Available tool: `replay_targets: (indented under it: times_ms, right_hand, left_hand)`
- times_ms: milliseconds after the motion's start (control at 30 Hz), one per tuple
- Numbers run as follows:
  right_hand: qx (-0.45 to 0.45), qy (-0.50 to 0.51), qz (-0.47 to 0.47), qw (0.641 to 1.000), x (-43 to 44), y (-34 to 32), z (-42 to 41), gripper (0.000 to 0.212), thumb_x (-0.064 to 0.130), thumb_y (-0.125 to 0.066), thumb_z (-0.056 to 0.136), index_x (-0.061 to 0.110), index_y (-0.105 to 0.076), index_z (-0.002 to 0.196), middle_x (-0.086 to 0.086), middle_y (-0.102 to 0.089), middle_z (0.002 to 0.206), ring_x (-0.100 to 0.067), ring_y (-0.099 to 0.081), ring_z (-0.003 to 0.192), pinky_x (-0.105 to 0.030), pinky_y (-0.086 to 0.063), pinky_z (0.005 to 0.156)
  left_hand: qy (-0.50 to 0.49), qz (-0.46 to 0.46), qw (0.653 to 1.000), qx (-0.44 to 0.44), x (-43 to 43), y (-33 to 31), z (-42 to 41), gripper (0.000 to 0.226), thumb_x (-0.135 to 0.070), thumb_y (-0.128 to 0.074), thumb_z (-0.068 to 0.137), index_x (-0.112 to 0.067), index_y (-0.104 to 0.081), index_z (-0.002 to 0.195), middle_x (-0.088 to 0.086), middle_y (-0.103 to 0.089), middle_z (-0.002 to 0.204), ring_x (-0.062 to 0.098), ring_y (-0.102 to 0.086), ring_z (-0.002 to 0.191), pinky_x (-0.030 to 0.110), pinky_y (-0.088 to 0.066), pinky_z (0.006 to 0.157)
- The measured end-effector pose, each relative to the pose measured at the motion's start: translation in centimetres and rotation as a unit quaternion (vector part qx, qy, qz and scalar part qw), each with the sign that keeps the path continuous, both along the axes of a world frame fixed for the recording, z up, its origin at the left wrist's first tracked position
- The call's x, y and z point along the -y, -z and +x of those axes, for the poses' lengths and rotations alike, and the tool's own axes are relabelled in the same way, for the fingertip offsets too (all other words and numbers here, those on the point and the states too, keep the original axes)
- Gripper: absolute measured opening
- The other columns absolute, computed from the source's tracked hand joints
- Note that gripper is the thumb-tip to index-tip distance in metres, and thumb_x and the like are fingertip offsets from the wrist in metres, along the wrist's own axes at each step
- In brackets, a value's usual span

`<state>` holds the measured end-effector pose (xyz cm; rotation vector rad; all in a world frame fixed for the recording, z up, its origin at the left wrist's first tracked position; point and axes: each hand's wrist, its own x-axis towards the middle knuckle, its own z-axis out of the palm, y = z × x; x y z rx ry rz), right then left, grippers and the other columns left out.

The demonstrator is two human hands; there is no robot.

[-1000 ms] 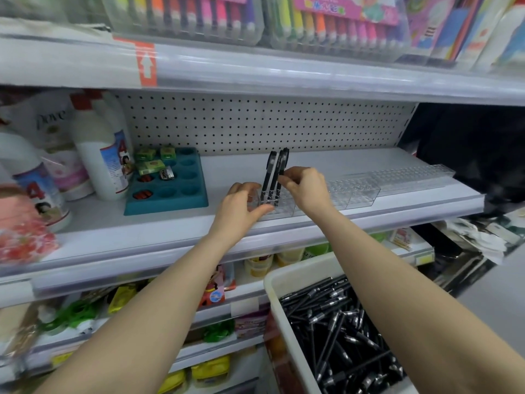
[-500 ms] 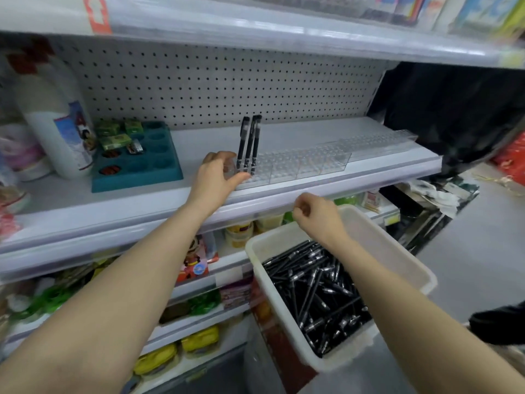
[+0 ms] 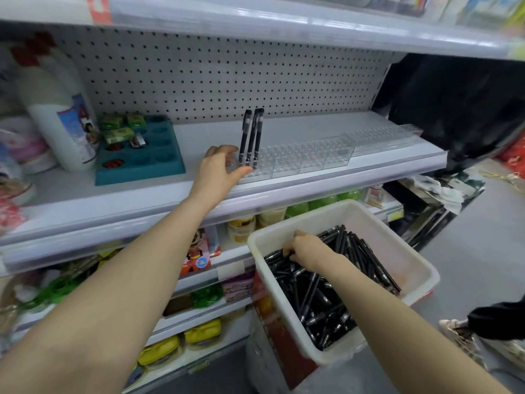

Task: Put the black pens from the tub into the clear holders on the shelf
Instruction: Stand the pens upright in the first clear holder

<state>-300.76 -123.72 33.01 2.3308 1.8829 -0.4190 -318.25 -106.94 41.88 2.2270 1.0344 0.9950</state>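
My left hand (image 3: pixel 218 169) curls round the clear holder (image 3: pixel 287 163) end; my right hand (image 3: pixel 306 248) is down among the pens (image 3: pixel 318 297) in the tub (image 3: pixel 308 213), can't tell its grip tbh.

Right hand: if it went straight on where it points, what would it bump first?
The black pens in the tub. The right hand points down into the pile and seems to touch them already, though depth is unclear.

White pegboard (image 3: pixel 227 81) behind left hand (image 3: pixel 218 172); hand's on white metal shelf (image 3: pixel 298 129), top shelf (image 3: pixel 284 27) above. Grey floor (image 3: pixel 483 265) right of right hand (image 3: pixel 306 247). Even lighting.
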Motion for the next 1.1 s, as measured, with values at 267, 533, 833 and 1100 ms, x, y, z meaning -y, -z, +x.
replay_targets:
  times_ms: [267,533,833,1100]
  right_hand:
    - [-0.004,-0.002,-0.015,1.000,-0.4,-4.3,1.9,0.025,0.029,-0.065,0.090,0.028,-0.067,0.115,0.000,-0.068,0.111,-0.022,-0.061,0.106,-0.028,-0.045,0.090]
    - [-0.156,0.045,0.043,0.986,-0.1,-10.0,4.2,0.021,0.019,-0.056,0.097,0.019,-0.073,0.107,0.006,-0.068,0.092,-0.011,-0.060,0.077,-0.019,-0.046,0.071]
    - [-0.466,0.146,0.390,0.781,-1.8,-16.1,3.6,0.021,-0.001,-0.077,0.078,0.009,-0.065,0.092,-0.004,-0.064,0.078,-0.010,-0.062,0.071,-0.018,-0.053,0.073]
    - [-0.418,0.142,0.525,0.727,-7.0,-18.6,1.3,0.011,0.011,-0.068,0.089,0.006,-0.067,0.099,-0.010,-0.068,0.085,-0.015,-0.064,0.076,-0.020,-0.057,0.067]
  left_hand:
    - [-0.002,-0.005,1.000,-0.004,0.0,0.0,0.1,0.058,-0.044,-0.071,0.086,-0.017,-0.053,0.133,0.007,-0.054,0.126,0.020,-0.055,0.109,0.027,-0.043,0.092]
    - [-0.004,-0.008,1.000,-0.008,0.2,-0.1,0.0,0.057,-0.044,-0.070,0.087,-0.017,-0.053,0.134,0.007,-0.054,0.128,0.021,-0.055,0.111,0.029,-0.044,0.093]
    - [0.001,-0.011,1.000,-0.006,0.2,-0.1,-0.1,0.058,-0.044,-0.070,0.086,-0.017,-0.053,0.134,0.006,-0.053,0.128,0.020,-0.055,0.111,0.028,-0.043,0.093]
    - [-0.002,-0.008,1.000,-0.007,0.0,0.0,-0.1,0.058,-0.045,-0.071,0.085,-0.019,-0.053,0.134,0.004,-0.053,0.127,0.010,-0.050,0.102,0.023,-0.040,0.088]
